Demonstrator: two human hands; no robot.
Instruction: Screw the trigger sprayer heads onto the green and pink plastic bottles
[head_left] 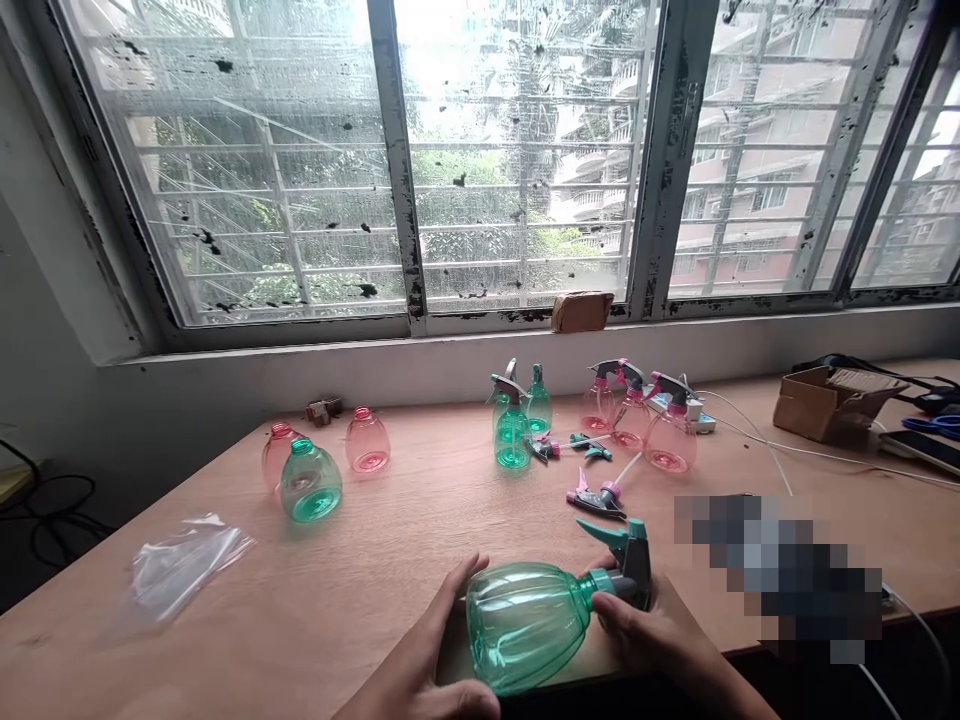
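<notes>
A clear green spray bottle (529,625) lies on its side in the air at the table's front edge, its neck to the right. My left hand (439,650) is wrapped round its base end. At the neck, my right hand (637,625) grips the collar of the grey and teal spray head (634,560), thumb on the near side. Beyond my hands lie loose spray heads: a grey and pink one (598,497), a teal one (592,447) and another pink one (546,448).
Green spray bottles (513,440) and pink spray bottles (670,440) with heads stand at the back. On the left are an open green bottle (312,485), pink bottles (368,442) and a plastic bag (187,565). A cardboard box (829,405), cables and a blurred patch are right.
</notes>
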